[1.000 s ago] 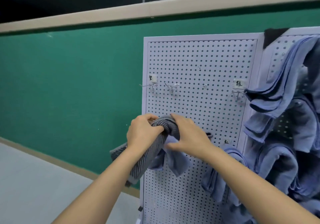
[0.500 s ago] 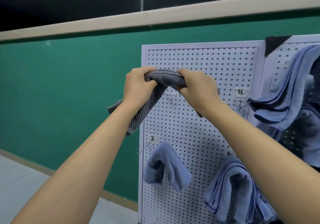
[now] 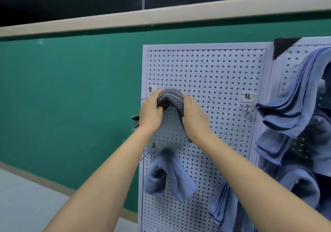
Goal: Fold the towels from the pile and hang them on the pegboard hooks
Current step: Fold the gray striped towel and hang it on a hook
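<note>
Raised from the lower row of hooks a second ago, the grey towel (image 3: 171,97) is now held against the white pegboard (image 3: 206,66) at about ten o'clock on its face, level with the upper row. It is bent into an arch whose crown lies just beside a small label (image 3: 150,89); whether a hook is caught beneath it cannot be told. The left fall is gripped by the left hand (image 3: 150,113), its fingers curled round the cloth, and a loose end is seen past the wrist at nine o'clock. The right fall is gripped by the right hand (image 3: 194,118), fingers pressed together and wrapped behind the fabric. A folded blue towel (image 3: 168,174) is hung at six o'clock from the hands. More blue towels (image 3: 290,110) are draped at three o'clock, beside a bare hook (image 3: 248,107).
</note>
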Motion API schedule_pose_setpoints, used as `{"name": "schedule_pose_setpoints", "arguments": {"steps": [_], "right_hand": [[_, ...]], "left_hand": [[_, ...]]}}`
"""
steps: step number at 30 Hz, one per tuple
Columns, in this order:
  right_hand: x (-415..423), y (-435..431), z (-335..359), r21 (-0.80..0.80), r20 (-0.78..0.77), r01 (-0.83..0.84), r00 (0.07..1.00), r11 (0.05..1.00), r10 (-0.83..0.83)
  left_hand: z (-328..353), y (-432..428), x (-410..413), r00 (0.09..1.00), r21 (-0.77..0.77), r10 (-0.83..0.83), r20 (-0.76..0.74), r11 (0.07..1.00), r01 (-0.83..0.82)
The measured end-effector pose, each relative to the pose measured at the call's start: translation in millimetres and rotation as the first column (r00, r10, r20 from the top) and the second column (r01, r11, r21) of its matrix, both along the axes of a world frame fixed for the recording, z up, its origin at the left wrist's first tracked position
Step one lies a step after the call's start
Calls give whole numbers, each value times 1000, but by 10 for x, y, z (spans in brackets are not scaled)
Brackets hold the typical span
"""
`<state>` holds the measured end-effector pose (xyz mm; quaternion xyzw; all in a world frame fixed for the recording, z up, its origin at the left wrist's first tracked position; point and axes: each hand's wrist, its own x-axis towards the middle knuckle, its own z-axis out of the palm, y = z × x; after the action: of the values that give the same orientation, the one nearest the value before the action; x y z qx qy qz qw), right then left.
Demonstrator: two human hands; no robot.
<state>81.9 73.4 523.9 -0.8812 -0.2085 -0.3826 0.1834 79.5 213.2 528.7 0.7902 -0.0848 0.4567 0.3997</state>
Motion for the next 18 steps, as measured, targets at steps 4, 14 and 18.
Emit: {"name": "schedule_pose_setpoints", "arguments": {"steps": [4, 14, 18], "right_hand": [[53, 111, -247, 158, -106, -145, 981, 977, 163], [-612, -311, -579, 224, -236, -202, 938, 953, 254], [-924, -499, -1134, 242, -313, -212, 907, 947, 283]], "left_hand": [[-140, -22, -13, 985, 30, -97, -141, 994, 102], [-495, 133, -751, 990, -33, 19, -141, 999, -24], [-1007, 126, -1174, 968, 20, 57, -245, 998, -54]]}}
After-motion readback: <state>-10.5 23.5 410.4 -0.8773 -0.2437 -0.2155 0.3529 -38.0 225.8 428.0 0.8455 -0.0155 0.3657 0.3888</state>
